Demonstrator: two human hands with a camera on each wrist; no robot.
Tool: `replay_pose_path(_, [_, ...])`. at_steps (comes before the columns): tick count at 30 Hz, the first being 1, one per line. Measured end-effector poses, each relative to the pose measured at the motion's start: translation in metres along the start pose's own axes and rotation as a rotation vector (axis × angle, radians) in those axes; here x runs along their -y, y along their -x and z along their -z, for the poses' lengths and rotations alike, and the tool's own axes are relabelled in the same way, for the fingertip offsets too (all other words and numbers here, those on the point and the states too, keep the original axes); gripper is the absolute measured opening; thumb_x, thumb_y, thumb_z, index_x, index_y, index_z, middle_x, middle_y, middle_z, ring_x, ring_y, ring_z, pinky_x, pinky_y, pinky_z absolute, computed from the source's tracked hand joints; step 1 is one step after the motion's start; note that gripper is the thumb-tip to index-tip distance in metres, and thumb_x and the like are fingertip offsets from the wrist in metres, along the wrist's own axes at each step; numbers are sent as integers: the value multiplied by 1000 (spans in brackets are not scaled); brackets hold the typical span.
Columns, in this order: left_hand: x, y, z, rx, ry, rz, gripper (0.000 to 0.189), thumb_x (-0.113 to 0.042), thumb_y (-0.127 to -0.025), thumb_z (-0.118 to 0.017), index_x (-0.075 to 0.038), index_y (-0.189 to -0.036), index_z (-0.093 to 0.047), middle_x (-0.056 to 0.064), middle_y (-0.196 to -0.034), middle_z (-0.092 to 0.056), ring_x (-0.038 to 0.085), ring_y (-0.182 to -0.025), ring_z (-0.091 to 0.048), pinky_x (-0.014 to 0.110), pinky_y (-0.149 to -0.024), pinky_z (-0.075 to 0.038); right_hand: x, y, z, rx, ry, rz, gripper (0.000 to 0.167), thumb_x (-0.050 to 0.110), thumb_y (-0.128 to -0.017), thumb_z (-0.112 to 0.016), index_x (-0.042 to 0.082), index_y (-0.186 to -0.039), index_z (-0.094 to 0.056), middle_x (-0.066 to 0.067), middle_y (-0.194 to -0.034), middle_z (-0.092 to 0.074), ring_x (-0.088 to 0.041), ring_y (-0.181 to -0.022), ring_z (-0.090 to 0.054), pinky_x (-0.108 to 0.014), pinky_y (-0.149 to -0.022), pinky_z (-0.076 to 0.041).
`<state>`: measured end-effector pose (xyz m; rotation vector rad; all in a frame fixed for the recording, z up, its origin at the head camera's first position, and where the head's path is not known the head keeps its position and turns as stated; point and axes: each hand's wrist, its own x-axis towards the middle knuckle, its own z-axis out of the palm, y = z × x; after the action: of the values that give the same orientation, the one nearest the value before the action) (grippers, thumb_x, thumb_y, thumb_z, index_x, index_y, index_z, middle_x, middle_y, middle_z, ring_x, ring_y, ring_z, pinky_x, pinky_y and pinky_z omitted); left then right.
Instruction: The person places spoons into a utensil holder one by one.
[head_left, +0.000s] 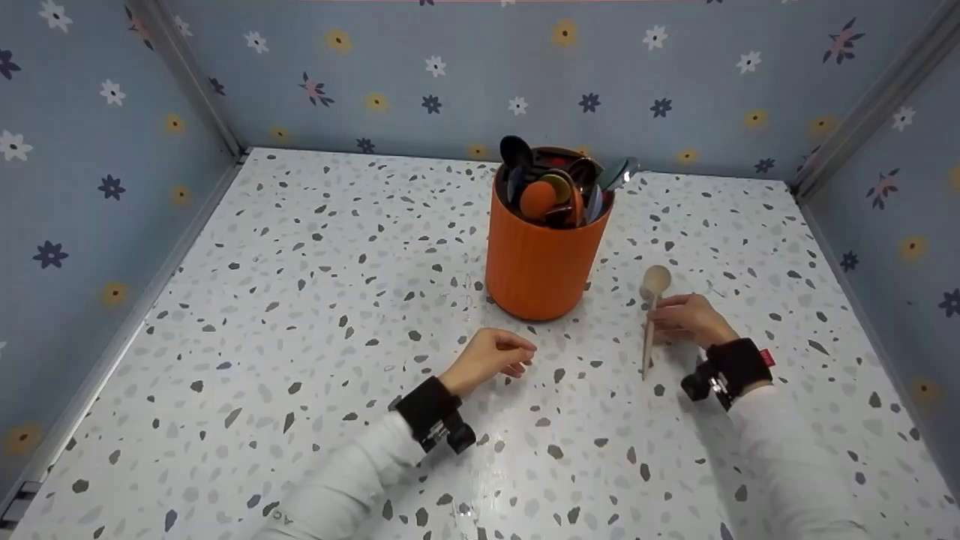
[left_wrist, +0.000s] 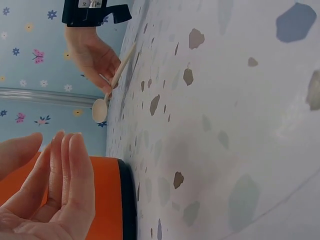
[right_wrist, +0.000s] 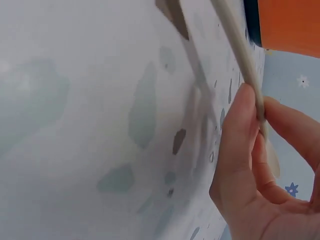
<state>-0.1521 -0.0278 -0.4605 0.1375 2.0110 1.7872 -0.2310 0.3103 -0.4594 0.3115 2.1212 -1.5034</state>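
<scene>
A pale wooden spoon [head_left: 657, 280] is pinched by its handle between the thumb and fingers of my right hand [head_left: 691, 318], to the right of the orange holder. Its bowl points away from me, toward the back wall. The right wrist view shows the handle [right_wrist: 239, 47] running between thumb and fingertips [right_wrist: 245, 97], close over the table. My left hand [head_left: 491, 355] hovers in front of the orange utensil holder [head_left: 544, 266], its fingers loosely bent and holding nothing. In the left wrist view, the left fingers [left_wrist: 75, 170] overlap the holder.
Several utensils fill the holder, among them a black spoon [head_left: 516, 151], an orange rounded head [head_left: 538, 199] and a greenish clear piece [head_left: 621, 174] leaning out over the rim. The speckled white table [head_left: 300, 300] is bordered by flower-patterned walls [head_left: 480, 75] at the back and sides.
</scene>
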Motion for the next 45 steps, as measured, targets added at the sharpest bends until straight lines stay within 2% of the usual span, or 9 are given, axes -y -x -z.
replay_pose_path(8, [2,0,-3,8,-18,2,26,-1,-93,-61,14,-114,-66,28,-103,-71,5,-65,-62,26,-71,-62,2,7,-16,78,-101,39,31,5,-97,-59,-7,-123,-48,7,-81,-70,-5,-77,-68,-22,-76,-61])
replay_pose_path(13, [3,-1,-6,15,-27,28,26,-2,-93,-62,12,-115,-66,26,-104,-71,5,-67,-63,26,-74,-62,5,12,-29,108,-125,91,27,4,-97,-57,-7,-119,-48,6,-84,-68,-5,-80,-67,-21,-76,-60])
replay_pose_path(19, [4,-2,-11,30,-16,21,27,-2,-93,-62,13,-116,-65,29,-105,-70,6,-68,-63,27,-75,-62,10,21,-48,172,-182,125,13,1,-96,-58,-1,-108,-54,2,-86,-68,-8,-82,-68,-25,-79,-61])
replay_pose_path(23, [6,-2,-15,43,11,4,28,-1,-92,-61,14,-115,-65,30,-104,-69,5,-66,-62,27,-74,-62,10,27,-60,198,-217,130,17,2,-96,-58,-2,-110,-51,0,-90,-66,-9,-84,-69,-26,-82,-61])
replay_pose_path(29, [9,-3,-19,65,21,-14,28,1,-92,-61,16,-115,-64,31,-104,-69,5,-65,-62,27,-73,-63,10,36,-78,210,-197,162,25,4,-95,-60,-6,-114,-48,-2,-92,-64,-10,-86,-70,-27,-84,-61])
replay_pose_path(36, [9,-4,-25,67,45,-30,29,1,-92,-60,17,-116,-63,35,-107,-67,6,-68,-64,29,-75,-63,11,39,-93,204,-268,169,20,2,-95,-58,-3,-111,-47,-1,-90,-60,-10,-83,-68,-25,-81,-61])
replay_pose_path(45, [12,-4,-33,72,60,-16,30,-2,-92,-64,15,-117,-63,29,-107,-69,7,-71,-64,30,-77,-63,15,47,-108,235,-329,199,8,2,-98,-55,6,-103,-51,1,-89,-60,-8,-86,-64,-28,-90,-59])
